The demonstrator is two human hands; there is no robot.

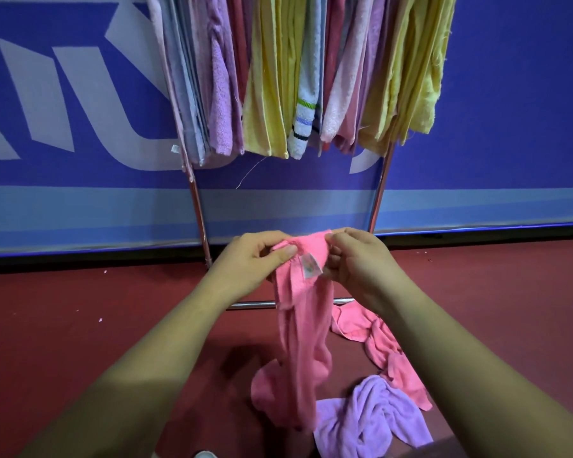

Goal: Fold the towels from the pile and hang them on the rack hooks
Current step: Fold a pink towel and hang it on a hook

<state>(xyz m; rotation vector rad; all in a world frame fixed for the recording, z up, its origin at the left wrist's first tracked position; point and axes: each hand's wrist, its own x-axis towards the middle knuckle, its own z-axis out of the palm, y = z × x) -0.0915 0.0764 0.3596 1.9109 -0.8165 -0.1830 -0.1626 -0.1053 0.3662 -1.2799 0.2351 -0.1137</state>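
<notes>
A pink towel (303, 328) hangs bunched from both my hands, its lower end reaching the floor. My left hand (248, 259) pinches its top edge on the left, and my right hand (358, 262) pinches the top right corner beside a small white label (310, 264). On the floor below lie another pink towel (382, 345) and a lilac towel (368, 418), forming the pile. The metal rack (199, 213) stands straight ahead, with many towels (278, 77) in yellow, pink, lilac and grey hanging from its top. The hooks are out of view.
A blue wall banner (80, 94) with white lettering stands right behind the rack. The floor (80, 325) is dark red. The rack's bottom bar (255, 305) runs along the floor just beyond my hands.
</notes>
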